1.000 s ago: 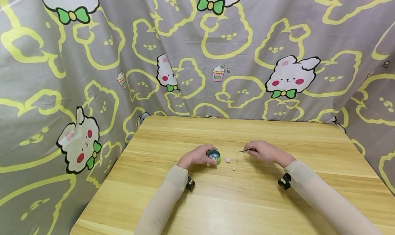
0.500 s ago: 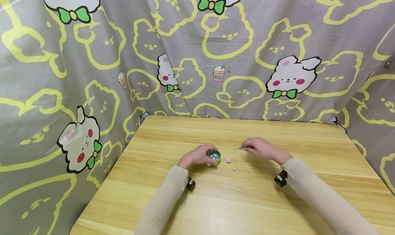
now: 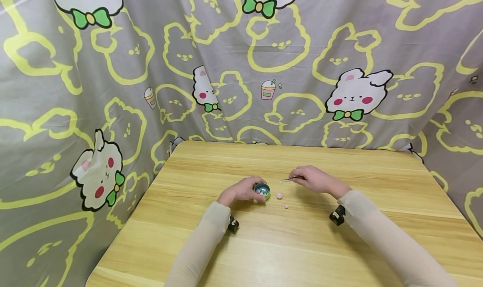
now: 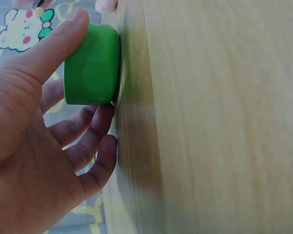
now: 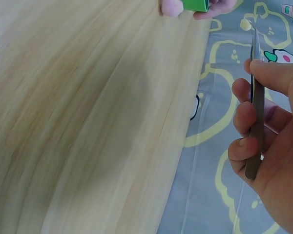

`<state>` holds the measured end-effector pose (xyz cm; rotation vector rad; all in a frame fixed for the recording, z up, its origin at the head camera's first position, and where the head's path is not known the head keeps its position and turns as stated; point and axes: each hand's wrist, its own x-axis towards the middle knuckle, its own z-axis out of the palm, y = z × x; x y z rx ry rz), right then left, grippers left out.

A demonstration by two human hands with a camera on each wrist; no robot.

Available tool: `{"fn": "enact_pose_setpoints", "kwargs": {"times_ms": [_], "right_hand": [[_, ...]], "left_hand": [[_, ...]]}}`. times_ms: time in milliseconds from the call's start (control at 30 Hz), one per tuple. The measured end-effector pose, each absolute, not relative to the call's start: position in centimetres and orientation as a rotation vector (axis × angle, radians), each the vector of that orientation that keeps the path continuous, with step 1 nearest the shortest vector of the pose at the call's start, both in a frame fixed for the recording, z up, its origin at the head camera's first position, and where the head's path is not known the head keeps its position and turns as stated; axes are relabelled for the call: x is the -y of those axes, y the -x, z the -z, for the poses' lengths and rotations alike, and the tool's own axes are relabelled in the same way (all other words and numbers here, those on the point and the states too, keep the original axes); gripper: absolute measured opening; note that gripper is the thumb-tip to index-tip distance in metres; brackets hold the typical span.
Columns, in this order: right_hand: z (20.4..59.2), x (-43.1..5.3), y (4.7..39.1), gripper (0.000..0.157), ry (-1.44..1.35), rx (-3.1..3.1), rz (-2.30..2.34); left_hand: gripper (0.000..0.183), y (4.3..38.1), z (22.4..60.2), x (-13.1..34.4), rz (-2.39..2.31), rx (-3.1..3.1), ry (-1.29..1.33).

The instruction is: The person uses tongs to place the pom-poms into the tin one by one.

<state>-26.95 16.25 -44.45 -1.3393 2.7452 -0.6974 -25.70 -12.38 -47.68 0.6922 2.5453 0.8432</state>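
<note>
A small round green container (image 3: pixel 267 196) sits on the table, several small coloured beads inside it. My left hand (image 3: pixel 243 189) holds it from the left, thumb on the near side; the left wrist view shows its smooth green wall (image 4: pixel 94 68). My right hand (image 3: pixel 316 179) grips metal tweezers (image 5: pixel 257 107) above the table, to the right of the container. A small pale yellow bead (image 5: pixel 245 24) is pinched at the tweezers' tips. Right of the container lie a larger pink ball (image 3: pixel 279 196) and a smaller pink bead (image 3: pixel 286 206).
The wooden table (image 3: pixel 286 245) spreads out in front of me. A grey curtain (image 3: pixel 226 44) with cartoon rabbits hangs behind it and along both sides. Each wrist carries a small black camera, such as the right one (image 3: pixel 337 215).
My right hand has moved left and slightly away from me, bringing the tweezers and yellow bead closer to the container. The left hand, the container and the pink balls stay in place.
</note>
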Motion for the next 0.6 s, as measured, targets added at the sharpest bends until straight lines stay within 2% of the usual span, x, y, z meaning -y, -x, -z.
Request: {"fn": "enact_pose_setpoints", "kwargs": {"times_ms": [600], "right_hand": [[44.0, -13.6, 27.0, 0.014, 1.416, -2.711, 0.711]], "left_hand": [[0.059, 25.8, 47.6, 12.4, -0.841, -2.548, -0.698]]}}
